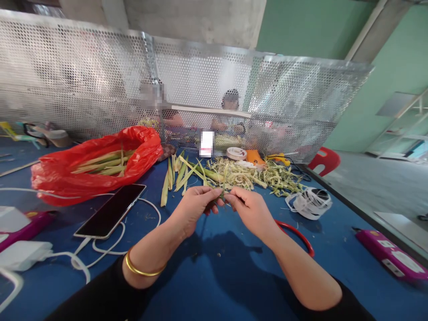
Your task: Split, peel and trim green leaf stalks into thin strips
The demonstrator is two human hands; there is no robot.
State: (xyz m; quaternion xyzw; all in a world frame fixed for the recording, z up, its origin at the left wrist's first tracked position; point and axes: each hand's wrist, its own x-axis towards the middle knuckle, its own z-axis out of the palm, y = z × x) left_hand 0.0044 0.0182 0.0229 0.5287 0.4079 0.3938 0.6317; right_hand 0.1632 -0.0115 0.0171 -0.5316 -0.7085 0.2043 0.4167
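Note:
Over the middle of the blue table, my left hand and my right hand meet fingertip to fingertip. Both are closed in a pinch on a small piece of green leaf strip, mostly hidden by the fingers. Just beyond them lie long pale-green leaf strips and a heap of shredded leaf scraps. More greenish scraps spread to the right. On the left, an open red plastic bag holds several long leaves.
A phone with a white cable lies left of my forearm, near white chargers. To the right are a white ribbon roll, a red curved handle and a purple power strip. Behind a perforated metal screen sit two people.

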